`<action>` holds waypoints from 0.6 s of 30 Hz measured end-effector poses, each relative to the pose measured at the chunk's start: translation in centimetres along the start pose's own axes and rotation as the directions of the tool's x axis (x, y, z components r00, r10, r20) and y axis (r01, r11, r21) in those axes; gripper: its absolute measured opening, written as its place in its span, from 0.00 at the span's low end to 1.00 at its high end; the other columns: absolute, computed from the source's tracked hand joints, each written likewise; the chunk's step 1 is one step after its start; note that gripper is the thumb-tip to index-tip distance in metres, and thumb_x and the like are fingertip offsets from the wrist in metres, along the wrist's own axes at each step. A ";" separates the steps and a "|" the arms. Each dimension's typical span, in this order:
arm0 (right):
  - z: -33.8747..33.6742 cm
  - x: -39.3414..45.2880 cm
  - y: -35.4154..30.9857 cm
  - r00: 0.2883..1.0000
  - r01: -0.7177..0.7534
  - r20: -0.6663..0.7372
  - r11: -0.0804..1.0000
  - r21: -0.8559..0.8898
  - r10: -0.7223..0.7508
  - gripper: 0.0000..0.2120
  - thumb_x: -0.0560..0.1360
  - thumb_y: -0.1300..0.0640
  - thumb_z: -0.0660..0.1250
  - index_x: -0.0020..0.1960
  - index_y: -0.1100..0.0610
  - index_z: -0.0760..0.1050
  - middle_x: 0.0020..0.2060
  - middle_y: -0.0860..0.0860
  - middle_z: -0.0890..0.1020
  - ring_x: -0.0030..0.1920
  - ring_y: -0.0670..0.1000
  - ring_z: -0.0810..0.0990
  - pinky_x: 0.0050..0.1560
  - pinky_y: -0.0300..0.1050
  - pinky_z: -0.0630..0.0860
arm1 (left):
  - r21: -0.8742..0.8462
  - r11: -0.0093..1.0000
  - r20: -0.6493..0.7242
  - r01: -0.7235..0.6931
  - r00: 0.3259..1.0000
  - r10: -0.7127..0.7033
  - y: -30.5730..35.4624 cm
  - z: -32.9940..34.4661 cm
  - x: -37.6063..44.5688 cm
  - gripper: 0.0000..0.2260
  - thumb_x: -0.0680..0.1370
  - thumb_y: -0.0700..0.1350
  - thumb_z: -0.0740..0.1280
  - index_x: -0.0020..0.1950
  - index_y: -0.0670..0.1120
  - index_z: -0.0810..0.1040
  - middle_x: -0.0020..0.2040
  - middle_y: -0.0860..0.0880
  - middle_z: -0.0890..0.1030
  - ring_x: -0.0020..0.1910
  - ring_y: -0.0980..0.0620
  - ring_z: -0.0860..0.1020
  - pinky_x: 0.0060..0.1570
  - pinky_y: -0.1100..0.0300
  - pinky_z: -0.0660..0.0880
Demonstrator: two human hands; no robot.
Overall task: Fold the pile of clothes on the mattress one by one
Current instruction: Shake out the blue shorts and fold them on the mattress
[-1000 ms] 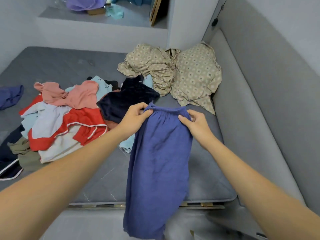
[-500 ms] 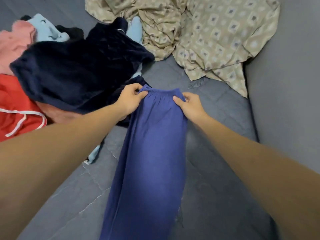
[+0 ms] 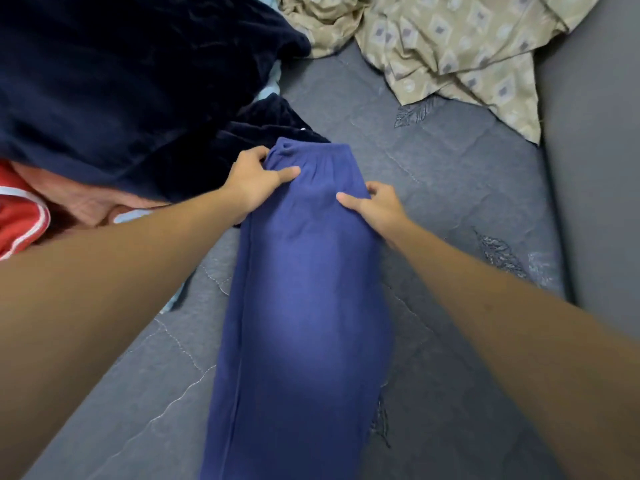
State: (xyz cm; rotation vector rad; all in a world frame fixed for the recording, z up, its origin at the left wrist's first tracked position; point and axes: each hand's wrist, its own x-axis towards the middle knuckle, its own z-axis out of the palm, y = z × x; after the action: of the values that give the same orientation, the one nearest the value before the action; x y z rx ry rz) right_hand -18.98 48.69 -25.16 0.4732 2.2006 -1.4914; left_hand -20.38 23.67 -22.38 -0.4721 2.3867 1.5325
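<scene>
- A person lays blue trousers (image 3: 304, 306) lengthwise on the grey mattress (image 3: 450, 188), waistband at the far end beside the pile of clothes (image 3: 114, 81)
- The left hand (image 3: 256, 183) grips the waistband's left corner, fingers curled round the cloth; the right hand (image 3: 377, 207) holds its right edge, thumb on top
- Risk: the waistband touches the dark navy garment (image 3: 263, 126), so a fold made here could catch it or drag it in
- The patterned beige cloth (image 3: 460, 46) lies well apart at the far right
- Bare mattress lies right of the trousers up to the grey padded side (image 3: 595, 168), and nearer the person on the left
</scene>
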 end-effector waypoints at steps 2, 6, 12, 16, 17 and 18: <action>-0.4 -1.4 0.6 1.000 -0.012 0.025 1.000 -0.004 0.012 0.12 0.70 0.53 0.82 0.49 0.53 0.83 0.49 0.49 0.88 0.48 0.48 0.87 0.47 0.42 0.84 | -0.027 0.999 -0.017 0.037 0.999 -0.037 -1.0 -0.3 -1.9 0.19 0.70 0.55 0.81 0.51 0.46 0.81 0.47 0.50 0.85 0.46 0.52 0.83 0.47 0.55 0.81; -0.8 -4.6 2.0 0.989 -0.126 0.074 0.992 -0.031 0.128 0.17 0.69 0.53 0.83 0.54 0.56 0.84 0.51 0.51 0.88 0.51 0.50 0.87 0.55 0.47 0.83 | -0.096 0.986 -0.008 0.137 0.990 -0.138 -5.0 -0.8 -7.2 0.15 0.70 0.50 0.83 0.43 0.48 0.79 0.39 0.52 0.85 0.39 0.53 0.83 0.40 0.56 0.78; 0.6 -10.2 5.9 0.977 -0.214 -0.020 0.969 -0.123 0.214 0.22 0.67 0.48 0.83 0.55 0.58 0.83 0.51 0.51 0.87 0.52 0.53 0.86 0.58 0.53 0.83 | -0.157 0.945 0.057 0.286 0.958 -0.280 -11.9 -1.1 -15.7 0.14 0.70 0.45 0.82 0.46 0.45 0.79 0.36 0.48 0.80 0.40 0.50 0.77 0.44 0.57 0.75; 1.1 -15.0 8.9 0.959 -0.283 -0.039 0.954 -0.098 0.280 0.22 0.66 0.48 0.83 0.53 0.59 0.83 0.50 0.52 0.87 0.50 0.54 0.86 0.57 0.55 0.83 | -0.037 0.969 0.139 0.244 0.961 -0.237 -12.9 -0.5 -18.6 0.19 0.69 0.48 0.84 0.37 0.45 0.73 0.31 0.52 0.76 0.31 0.54 0.73 0.35 0.65 0.69; 1.5 -16.4 9.4 0.959 -0.285 -0.036 0.955 -0.081 0.283 0.22 0.66 0.49 0.84 0.53 0.60 0.84 0.50 0.53 0.87 0.51 0.55 0.87 0.57 0.55 0.83 | -0.016 0.972 0.154 0.234 0.961 -0.229 -13.0 -0.4 -19.2 0.19 0.68 0.50 0.84 0.37 0.45 0.74 0.31 0.55 0.79 0.30 0.57 0.76 0.32 0.68 0.70; 1.9 -17.8 9.9 0.958 -0.288 -0.033 0.955 -0.072 0.286 0.22 0.66 0.50 0.84 0.54 0.60 0.84 0.49 0.53 0.87 0.50 0.54 0.87 0.56 0.54 0.84 | -0.015 0.973 0.171 0.230 0.959 -0.224 -13.1 -0.4 -19.8 0.18 0.67 0.51 0.84 0.41 0.45 0.77 0.35 0.57 0.82 0.32 0.59 0.80 0.33 0.68 0.73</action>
State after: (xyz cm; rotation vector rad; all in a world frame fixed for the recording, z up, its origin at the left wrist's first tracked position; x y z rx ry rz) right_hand 1.44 49.82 -24.06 0.7516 2.0893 -1.2499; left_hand 3.03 20.69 -25.31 -0.5784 2.1012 1.4517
